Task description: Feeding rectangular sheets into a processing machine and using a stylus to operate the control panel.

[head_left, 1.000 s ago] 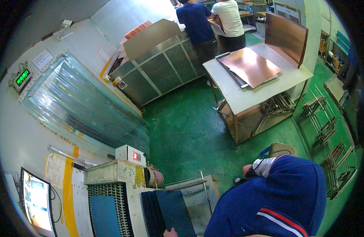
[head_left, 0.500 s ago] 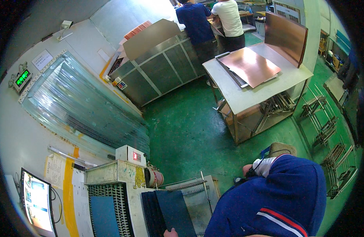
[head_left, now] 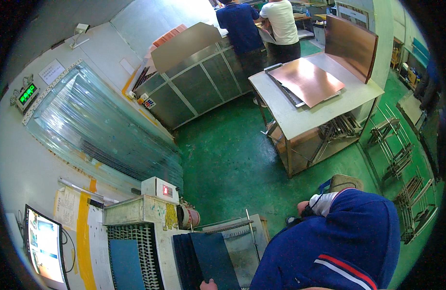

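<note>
Green sign (head_left: pixel 27 94): glowing at the far left of my remote view.
Monitor (head_left: pixel 44 241): showing a bright screen below the sign.
Clear strip curtain (head_left: pixel 107 125): hanging between the sign and the white box (head_left: pixel 159 190), whose display is glowing red.
Rollers (head_left: pixel 149 251): carrying a blue board (head_left: pixel 126 265), which is lying on them near the lower edge.
Dark blue sheets (head_left: pixel 183 261): overlapping in a close row, right of the rollers.
Left hand (head_left: pixel 208 285): touching the blue panel near its lower end; the lower edge is cropping the fingers, so I cannot tell whether they are pinching.
Blue panel (head_left: pixel 215 258): resting just beside the dark blue sheets, left of the metal rod (head_left: pixel 252 237).
Co-workers (head_left: pixel 240 29): standing close together in the background.
Right hand (head_left: pixel 304 209): hanging well apart from the panel, in front of a white cuff (head_left: pixel 324 205); I cannot tell how its fingers are set.
Bench (head_left: pixel 281 118): bearing a copper sheet (head_left: pixel 307 79) that is lying flat and a copper board (head_left: pixel 349 48) that is standing on edge.
Metal frames (head_left: pixel 392 145): standing on the green floor (head_left: pixel 223 159).
</note>
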Demonstrator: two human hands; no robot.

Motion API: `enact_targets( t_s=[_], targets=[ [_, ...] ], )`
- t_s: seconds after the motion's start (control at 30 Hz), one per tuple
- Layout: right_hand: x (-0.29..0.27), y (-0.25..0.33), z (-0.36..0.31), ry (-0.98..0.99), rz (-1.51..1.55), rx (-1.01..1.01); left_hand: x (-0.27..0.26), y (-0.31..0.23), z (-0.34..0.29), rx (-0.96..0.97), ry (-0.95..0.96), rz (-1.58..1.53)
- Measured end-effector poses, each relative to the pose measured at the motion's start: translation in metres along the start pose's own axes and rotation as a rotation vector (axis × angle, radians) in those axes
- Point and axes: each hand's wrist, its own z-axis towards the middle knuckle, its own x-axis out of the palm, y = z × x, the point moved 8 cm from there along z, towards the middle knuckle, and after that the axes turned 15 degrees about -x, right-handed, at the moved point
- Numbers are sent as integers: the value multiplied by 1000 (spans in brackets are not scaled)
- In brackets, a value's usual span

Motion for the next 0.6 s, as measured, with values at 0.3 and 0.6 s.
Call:
enact_targets(
  t_s=[0.3,0.6],
  targets=[
    [17,-17,18,53,-6,-47,-15,-11,-15,-20,9,7],
    [9,-9,8,10,-46,66,-16,-13,-17,-34,33,4]
  ],
)
